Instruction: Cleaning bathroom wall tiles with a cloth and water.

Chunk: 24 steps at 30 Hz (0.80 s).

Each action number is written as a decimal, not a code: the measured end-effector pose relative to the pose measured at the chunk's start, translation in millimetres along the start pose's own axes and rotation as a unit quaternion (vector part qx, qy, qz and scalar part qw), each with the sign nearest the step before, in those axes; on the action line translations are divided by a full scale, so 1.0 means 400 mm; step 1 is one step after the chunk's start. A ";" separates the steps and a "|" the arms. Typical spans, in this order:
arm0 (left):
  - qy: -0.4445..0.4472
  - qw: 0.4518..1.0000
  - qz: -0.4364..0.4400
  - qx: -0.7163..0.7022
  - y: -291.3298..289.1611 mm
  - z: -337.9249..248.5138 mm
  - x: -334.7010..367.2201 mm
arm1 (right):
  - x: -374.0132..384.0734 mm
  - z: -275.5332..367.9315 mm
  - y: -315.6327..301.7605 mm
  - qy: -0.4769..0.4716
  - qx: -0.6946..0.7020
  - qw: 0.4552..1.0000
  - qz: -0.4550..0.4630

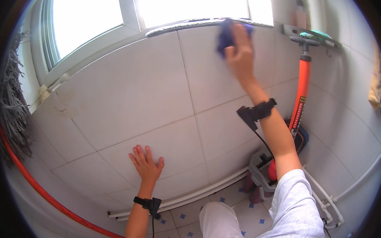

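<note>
Pale tiles (143, 93) are set across the wall, above a floor (194, 223) patterned with small blue diamonds. Closest to view, a white trouser leg (219, 223) and a light grey sleeve (296, 203) are seen. Just beyond, the left hand (146, 164) is laid against the lower wall with its fingers spread; nothing is grasped by it, and it seems to be used as a brace. Black bands are worn on the 2 wrists. Farther up, a dark blue cloth (225, 41) is held under the fingers of the right hand (242, 54), at the top of the wall, where the pale ledge (170, 28) is overlapped below the window (88, 22).

A wiping step is judged to be in hand, with the cloth applied to the upper tiles and perhaps the ledge. For the next move, even pressure and a sideways sweep along that edge would be called for, with balance lent by the left hand.

Part of the cloth is covered by the right hand, and both are blurred, so the tightness of the hold cannot be told. By the right arm, the lower part of the orange pole (301, 85) is partly hidden. At the left, the grey mop head (14, 104) is cut off by the dark rim. Beyond the window, everything is lost in glare.
</note>
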<state>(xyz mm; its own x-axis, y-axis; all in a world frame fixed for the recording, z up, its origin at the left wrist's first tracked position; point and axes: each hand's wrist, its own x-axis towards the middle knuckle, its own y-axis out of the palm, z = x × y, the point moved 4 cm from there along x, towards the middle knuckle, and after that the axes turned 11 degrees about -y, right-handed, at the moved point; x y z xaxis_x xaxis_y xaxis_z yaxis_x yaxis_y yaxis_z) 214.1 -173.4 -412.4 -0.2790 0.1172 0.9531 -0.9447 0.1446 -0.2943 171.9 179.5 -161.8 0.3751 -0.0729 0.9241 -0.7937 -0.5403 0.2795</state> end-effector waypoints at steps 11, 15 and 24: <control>0.006 1.000 0.016 -0.021 -0.022 0.014 -0.005 | 0.024 0.099 0.031 0.009 -0.047 0.999 -0.011; 0.008 0.999 0.027 -0.033 -0.016 0.006 0.000 | 0.018 0.053 -0.001 -0.061 -0.001 0.996 0.068; -0.021 0.999 0.011 -0.022 -0.011 0.008 0.003 | -0.081 0.264 0.046 -0.166 0.093 0.970 0.148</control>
<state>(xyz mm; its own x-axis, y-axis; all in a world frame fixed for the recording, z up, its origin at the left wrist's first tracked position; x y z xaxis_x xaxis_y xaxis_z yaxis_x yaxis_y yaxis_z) 217.6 -177.1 -409.9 -0.3081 0.0803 0.9480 -0.9299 0.1851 -0.3179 195.7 83.5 -214.2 0.3021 -0.4972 0.8133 -0.8011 -0.5949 -0.0660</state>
